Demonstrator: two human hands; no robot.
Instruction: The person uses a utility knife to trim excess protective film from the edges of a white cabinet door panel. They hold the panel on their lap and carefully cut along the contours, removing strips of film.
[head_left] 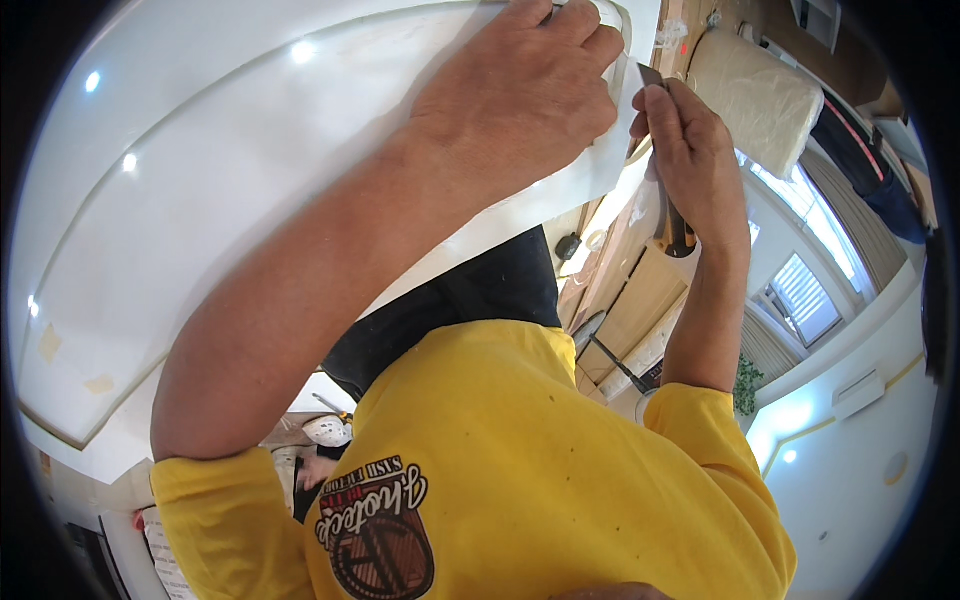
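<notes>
A large white panel (250,170) with a curved groove spreads under my left arm. My left hand (525,80) rests over its upper right part, knuckles up and fingers bent downward near the edge trim. The fingertips are mostly hidden, and I cannot make out what they press or hold. Just right of the panel's edge, my right hand (695,145) pinches a flat dark blade-like piece (650,76) between thumb and fingers. An orange and black handle-like part (678,238) shows below that palm; whether it joins the piece I cannot tell.
A plastic-wrapped beige bundle (757,95) lies at the upper right, with wooden boards (640,310) below the panel's right side. A white rounded object (327,431) sits beneath the panel at lower left. Windows (800,295) and a green plant (747,385) appear at right.
</notes>
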